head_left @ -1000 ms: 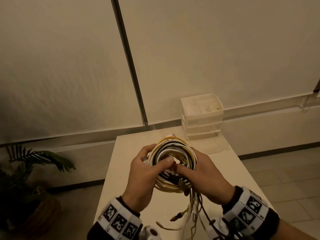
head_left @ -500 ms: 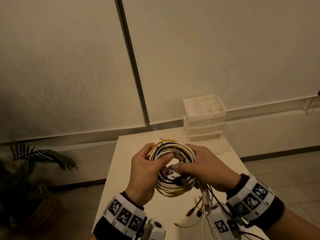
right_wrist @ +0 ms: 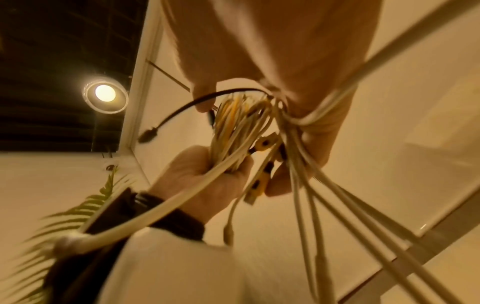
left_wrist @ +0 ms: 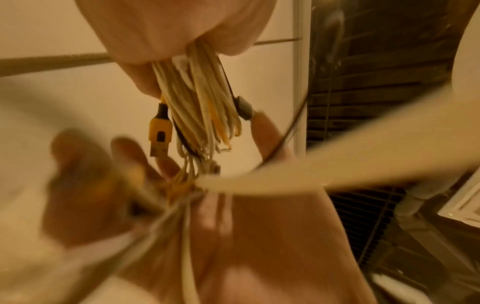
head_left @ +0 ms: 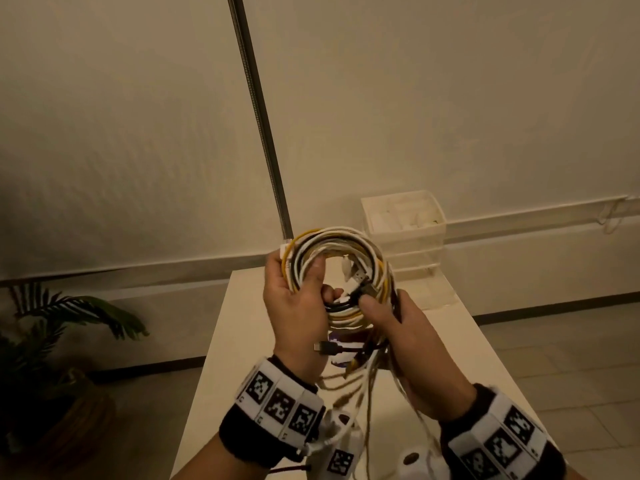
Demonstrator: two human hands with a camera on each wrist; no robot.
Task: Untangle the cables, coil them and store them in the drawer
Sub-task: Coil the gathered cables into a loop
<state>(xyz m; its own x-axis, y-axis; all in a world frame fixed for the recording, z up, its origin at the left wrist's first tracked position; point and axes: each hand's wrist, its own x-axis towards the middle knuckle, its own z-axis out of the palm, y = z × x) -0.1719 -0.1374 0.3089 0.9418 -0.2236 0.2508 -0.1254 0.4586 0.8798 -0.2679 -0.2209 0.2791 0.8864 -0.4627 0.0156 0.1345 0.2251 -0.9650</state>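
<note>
spanning pale floor, white table (head_left: 239, 327), textured wall (head_left: 415, 98)

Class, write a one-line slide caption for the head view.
Both hands, left and right, grip a coiled cable bundle above a white table, drawer unit behind.

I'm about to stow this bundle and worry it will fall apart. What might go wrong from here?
1. Loose ends hang below the cable coil; they may snag or re-tangle.
2. Only the left hand and right hand hold the loops together; easing the grip may let them spring open.
3. The drawer unit looks small; the coil might not fit.
</note>
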